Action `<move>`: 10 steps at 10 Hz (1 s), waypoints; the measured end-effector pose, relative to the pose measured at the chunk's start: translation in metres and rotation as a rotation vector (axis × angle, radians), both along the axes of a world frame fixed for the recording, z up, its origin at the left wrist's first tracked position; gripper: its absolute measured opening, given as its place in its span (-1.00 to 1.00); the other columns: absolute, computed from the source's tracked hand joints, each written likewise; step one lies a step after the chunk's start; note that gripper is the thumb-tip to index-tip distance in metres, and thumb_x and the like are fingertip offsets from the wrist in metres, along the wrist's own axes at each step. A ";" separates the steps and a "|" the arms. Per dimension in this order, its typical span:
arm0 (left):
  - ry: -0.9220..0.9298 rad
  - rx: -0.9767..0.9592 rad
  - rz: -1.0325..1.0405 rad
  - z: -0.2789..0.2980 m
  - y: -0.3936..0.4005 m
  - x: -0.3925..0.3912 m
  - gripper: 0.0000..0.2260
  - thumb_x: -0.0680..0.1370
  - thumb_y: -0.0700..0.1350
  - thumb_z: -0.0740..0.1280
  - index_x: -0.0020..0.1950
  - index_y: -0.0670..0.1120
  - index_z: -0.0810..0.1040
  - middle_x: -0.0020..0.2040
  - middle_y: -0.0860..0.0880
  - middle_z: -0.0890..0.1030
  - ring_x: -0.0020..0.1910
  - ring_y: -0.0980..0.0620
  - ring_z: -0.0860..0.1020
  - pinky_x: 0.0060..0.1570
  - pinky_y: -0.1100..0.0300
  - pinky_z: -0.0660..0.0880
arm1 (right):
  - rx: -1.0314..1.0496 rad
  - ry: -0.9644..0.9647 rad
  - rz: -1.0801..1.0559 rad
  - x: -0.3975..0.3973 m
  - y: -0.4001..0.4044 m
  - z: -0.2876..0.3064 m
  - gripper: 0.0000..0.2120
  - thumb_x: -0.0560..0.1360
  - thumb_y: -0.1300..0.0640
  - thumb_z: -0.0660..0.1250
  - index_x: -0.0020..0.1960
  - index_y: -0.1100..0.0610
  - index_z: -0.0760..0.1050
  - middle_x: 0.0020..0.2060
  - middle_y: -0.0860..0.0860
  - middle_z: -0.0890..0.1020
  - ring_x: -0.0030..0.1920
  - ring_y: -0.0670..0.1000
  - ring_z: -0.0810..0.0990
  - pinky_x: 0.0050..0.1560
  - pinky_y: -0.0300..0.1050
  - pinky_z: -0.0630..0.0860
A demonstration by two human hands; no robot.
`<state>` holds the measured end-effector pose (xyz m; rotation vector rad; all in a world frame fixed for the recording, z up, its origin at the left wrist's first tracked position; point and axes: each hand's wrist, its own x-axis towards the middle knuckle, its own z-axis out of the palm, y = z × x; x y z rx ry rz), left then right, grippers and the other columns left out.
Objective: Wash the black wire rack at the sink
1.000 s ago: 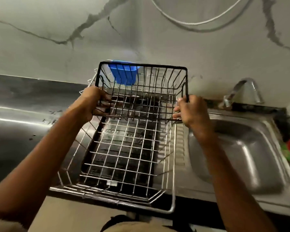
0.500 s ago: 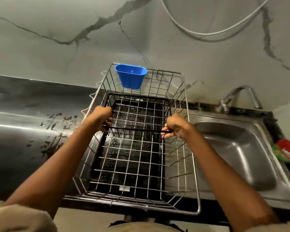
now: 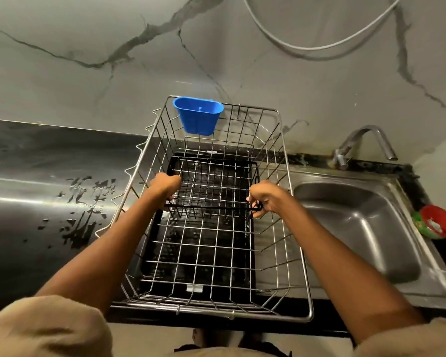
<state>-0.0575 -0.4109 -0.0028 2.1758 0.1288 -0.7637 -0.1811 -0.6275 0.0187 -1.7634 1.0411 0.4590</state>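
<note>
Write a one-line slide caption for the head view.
Both hands, left hand and right hand, grip the black wire rack inside a steel dish basket.

The scene is dim and greenish-grey, lit softly from above and somewhat behind the camera. The steel counter [image 3: 49, 202] carries a long pale streak of glare along its left part, and the sink [image 3: 358, 228] shows soft highlights on its sloping walls. The wall [image 3: 88, 73] is evenly lit, with a faint shadow under the hanging cable [image 3: 307, 47]. Wide-angle distortion bends the counter's edge and curves the wall upward at the sides. The sleeves [image 3: 44, 328] at the bottom corners are blurred, as is the red object [image 3: 438, 222] at the right edge. The middle is fairly sharp, with slight softness and compression grain.
</note>
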 end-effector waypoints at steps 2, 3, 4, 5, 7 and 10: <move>-0.093 0.052 -0.001 0.002 -0.001 -0.009 -0.76 0.55 -0.17 0.23 0.10 -0.33 0.48 0.12 -0.32 0.56 0.07 -0.26 0.59 -0.20 -0.12 0.63 | -0.041 -0.021 0.007 0.000 0.003 -0.005 -0.88 0.57 0.34 0.19 0.09 0.26 0.43 -0.02 0.08 0.52 0.07 0.09 0.53 0.06 0.20 0.63; -0.216 0.134 -0.076 0.002 -0.003 -0.017 -0.84 0.56 -0.19 0.22 0.04 -0.29 0.44 0.01 -0.23 0.52 -0.08 -0.15 0.51 0.00 -0.13 0.58 | -0.133 -0.026 0.023 -0.001 0.010 -0.009 -0.60 0.54 0.25 0.27 0.35 0.30 0.33 -0.01 0.09 0.52 0.04 0.07 0.55 0.01 0.08 0.62; -0.406 0.188 -0.157 -0.003 -0.003 -0.021 -0.59 0.51 -0.24 0.25 0.32 -0.34 0.32 0.16 -0.27 0.52 0.10 -0.19 0.51 0.12 -0.07 0.54 | -0.298 -0.016 0.106 -0.003 0.021 -0.014 -0.13 0.48 0.16 0.30 0.59 0.29 -0.17 0.46 0.26 0.30 0.42 0.22 0.37 0.38 0.15 0.42; -0.452 0.180 -0.239 -0.003 -0.005 -0.025 -0.53 0.51 -0.26 0.24 0.40 -0.35 0.27 0.34 -0.32 0.42 0.29 -0.20 0.43 0.30 -0.04 0.41 | -0.317 0.037 0.181 -0.007 0.031 -0.015 -0.04 0.51 0.17 0.29 0.55 0.30 -0.39 0.58 0.27 -0.14 0.58 0.28 -0.07 0.56 0.21 0.05; -0.424 0.195 -0.336 -0.008 -0.002 -0.029 -0.24 0.54 -0.23 0.24 0.61 -0.35 -0.14 0.62 -0.34 0.01 0.60 -0.24 0.05 0.55 0.00 0.08 | -0.355 0.044 0.223 -0.010 0.034 -0.012 -0.04 0.54 0.12 0.29 0.53 0.33 -0.40 0.58 0.30 -0.16 0.58 0.30 -0.07 0.56 0.19 0.07; -0.695 0.174 -0.398 0.020 0.008 -0.031 -0.25 0.64 -0.02 0.24 0.62 -0.28 -0.14 0.64 -0.28 -0.11 0.63 -0.19 -0.07 0.60 -0.05 -0.03 | -0.518 -0.169 0.312 -0.022 0.029 0.033 -0.15 0.54 0.04 0.30 0.61 0.26 -0.13 0.59 0.24 0.03 0.57 0.24 0.07 0.52 0.10 0.14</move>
